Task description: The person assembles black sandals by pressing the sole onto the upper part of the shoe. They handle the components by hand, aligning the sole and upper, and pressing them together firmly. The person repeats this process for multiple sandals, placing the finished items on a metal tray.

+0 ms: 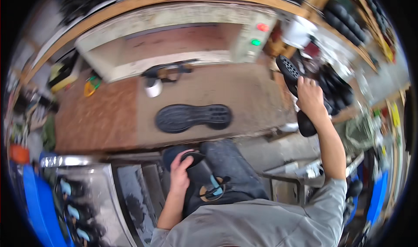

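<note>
My right hand [310, 94] is closed around the middle of a black shoe sole [289, 68], out at the right beside a pile of dark soles [335, 88]. The sole's perforated end points up, and its other end shows below my wrist. Over my lap, my left hand [179, 173] grips one end of a black shoe upper [201, 171]. Its far end has light-blue and tan parts and a dark strap. On the bench [257, 94] in front of me, another black sole [193, 117] lies flat with its recessed side up.
A pale open-fronted machine housing [174, 55] with red and green buttons stands at the back. Before it lie a dark tool [170, 70] and a white cup [153, 89]. At left, a metal tray [102, 194] carries several black uppers [76, 210]. Blue bins flank both sides.
</note>
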`<state>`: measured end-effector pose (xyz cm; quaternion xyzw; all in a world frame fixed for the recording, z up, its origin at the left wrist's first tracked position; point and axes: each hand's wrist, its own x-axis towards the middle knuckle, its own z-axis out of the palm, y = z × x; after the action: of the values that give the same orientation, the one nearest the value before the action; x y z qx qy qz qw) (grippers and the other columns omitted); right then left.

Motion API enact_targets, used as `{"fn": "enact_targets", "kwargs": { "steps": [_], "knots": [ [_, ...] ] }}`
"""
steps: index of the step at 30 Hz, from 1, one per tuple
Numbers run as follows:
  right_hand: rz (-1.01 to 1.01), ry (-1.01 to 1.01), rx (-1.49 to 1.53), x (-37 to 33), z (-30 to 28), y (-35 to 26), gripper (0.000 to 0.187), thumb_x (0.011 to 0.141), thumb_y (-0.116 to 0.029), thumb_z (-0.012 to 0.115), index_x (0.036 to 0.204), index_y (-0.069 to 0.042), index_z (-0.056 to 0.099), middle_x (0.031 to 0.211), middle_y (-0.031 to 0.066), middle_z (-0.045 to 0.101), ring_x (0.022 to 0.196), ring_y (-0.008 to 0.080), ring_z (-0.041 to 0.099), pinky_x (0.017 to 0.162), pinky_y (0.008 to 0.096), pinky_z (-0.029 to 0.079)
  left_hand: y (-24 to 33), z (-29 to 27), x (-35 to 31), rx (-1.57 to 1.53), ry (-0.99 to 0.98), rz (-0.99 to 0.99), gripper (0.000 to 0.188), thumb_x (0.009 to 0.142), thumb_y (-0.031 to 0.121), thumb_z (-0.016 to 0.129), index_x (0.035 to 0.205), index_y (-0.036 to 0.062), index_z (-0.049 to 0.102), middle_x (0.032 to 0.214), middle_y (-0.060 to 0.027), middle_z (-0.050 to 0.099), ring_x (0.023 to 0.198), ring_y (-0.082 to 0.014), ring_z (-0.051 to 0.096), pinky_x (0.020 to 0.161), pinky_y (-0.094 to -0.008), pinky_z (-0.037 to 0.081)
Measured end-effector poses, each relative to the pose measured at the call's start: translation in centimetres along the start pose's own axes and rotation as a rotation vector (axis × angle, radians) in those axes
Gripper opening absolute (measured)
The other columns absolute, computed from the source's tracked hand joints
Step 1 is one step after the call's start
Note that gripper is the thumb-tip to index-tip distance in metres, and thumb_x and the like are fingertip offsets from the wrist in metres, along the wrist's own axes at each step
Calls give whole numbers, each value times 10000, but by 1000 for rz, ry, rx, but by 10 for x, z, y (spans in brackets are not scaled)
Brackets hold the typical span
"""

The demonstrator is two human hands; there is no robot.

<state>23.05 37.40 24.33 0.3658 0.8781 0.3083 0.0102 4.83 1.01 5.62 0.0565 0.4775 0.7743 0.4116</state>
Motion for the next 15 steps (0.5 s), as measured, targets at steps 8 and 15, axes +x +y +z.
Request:
{"fn": "enact_targets", "kwargs": {
  "steps": [8,15],
  "knots": [
    [-480,579,194,160,-50,-172,346,740,-89,595,1070,-41,504,978,93,565,948,233,563,780,356,470,6,-26,-17,-129,54,1,270,875,43,569,1136,-23,587,1051,-119,657,951,-180,626,849,-303,498],
    [-705,640,32,309,-12,-290,310,829,-156,514,1119,-47,506,1038,99,561,1000,233,534,805,355,454,12,-39,-14,-161,91,-9,276,870,70,604,1125,-35,588,1079,-146,649,981,-214,623,895,-335,491]
  ]
}}
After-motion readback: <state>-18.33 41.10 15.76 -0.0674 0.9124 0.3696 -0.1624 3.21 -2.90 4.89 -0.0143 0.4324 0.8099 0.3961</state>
